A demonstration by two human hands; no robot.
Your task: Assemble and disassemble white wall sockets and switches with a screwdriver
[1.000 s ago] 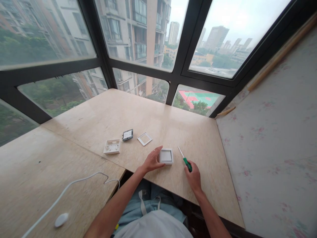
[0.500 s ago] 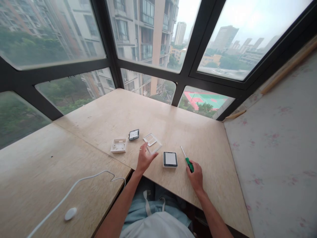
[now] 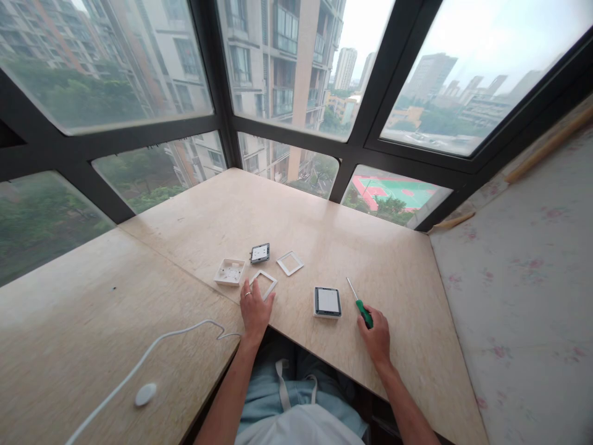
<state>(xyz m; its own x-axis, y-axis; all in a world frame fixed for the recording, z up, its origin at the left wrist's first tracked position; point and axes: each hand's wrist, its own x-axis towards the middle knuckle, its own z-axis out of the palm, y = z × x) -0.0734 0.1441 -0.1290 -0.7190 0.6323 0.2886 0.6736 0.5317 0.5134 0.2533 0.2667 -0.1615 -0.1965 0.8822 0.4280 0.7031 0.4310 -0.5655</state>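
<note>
The left hand point(image 3: 256, 311) is reaching over the left side of the nearer white frame point(image 3: 270, 277); whether it is gripping or merely touching, I cannot tell. The right hand point(image 3: 376, 334) is grasping a green screwdriver point(image 3: 363, 311). Between the hands, a dark-rimmed switch unit point(image 3: 328, 301) is resting on the table point(image 3: 393, 266). An open white box point(image 3: 227, 282), a socket insert point(image 3: 260, 253) and a second frame point(image 3: 296, 270) are lying around the nearer frame's left, far and right sides.

Dark-framed windows point(image 3: 356, 151) meet in a corner above a beige, marble-patterned surface point(image 3: 301, 222) crossed by 1 seam point(image 3: 162, 256). Hazy daylight enters; outside are apartment blocks point(image 3: 287, 62), trees point(image 3: 92, 93) and a red-and-green court point(image 3: 401, 191). The right-hand wall point(image 3: 532, 296), pink-flowered, carries a wooden strip point(image 3: 546, 150).
</note>
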